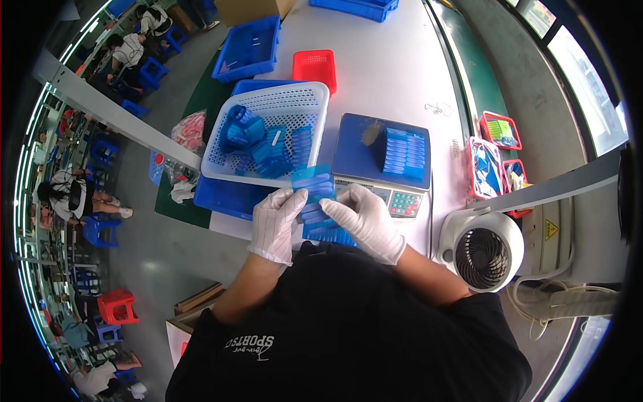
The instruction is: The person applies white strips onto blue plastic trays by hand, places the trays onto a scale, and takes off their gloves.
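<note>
Left fingers (pixel 299 195) and right fingers (pixel 331 206) hold a ridged blue piece (pixel 315 182).

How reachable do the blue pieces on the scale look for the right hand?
Probably yes: the right hand is near the scale and nothing covers the blue pieces, though it's touching blue strips.

white tabletop (pixel 385 74) | weighing scale (pixel 351 144), centre | red basket (pixel 313 65) beyond | blue trays (pixel 246 48), left and far end

Blue strips (pixel 315 183) partly hidden by gloved hands (pixel 365 222), far blue tray (pixel 365 12) cut off at top
</note>
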### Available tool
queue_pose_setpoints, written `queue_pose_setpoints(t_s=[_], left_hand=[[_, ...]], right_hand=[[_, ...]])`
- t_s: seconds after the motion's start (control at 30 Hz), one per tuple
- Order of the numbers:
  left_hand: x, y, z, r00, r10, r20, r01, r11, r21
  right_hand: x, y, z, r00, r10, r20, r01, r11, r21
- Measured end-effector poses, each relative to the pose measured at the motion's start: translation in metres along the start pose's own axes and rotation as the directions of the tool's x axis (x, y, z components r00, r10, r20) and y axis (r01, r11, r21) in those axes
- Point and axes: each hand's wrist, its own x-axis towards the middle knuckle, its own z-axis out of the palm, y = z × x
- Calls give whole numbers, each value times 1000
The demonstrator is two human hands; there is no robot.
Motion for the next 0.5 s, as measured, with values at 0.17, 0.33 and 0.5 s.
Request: queue_pose_setpoints(t_s=[0.17,0.33,0.5], left_hand=[[10,-4,1,998,66,-22,-67,998,-18],[-1,10,3,998,44,-38,-43,998,45],[1,-8,5,999,17,31,-21,990,137]], right_hand=[[6,1,3,968,-40,-248,87,980,181],[14,8,11,800,-541,-261,503,841,-200],[15,26,15,688,-671,-277,501,715,-487]])
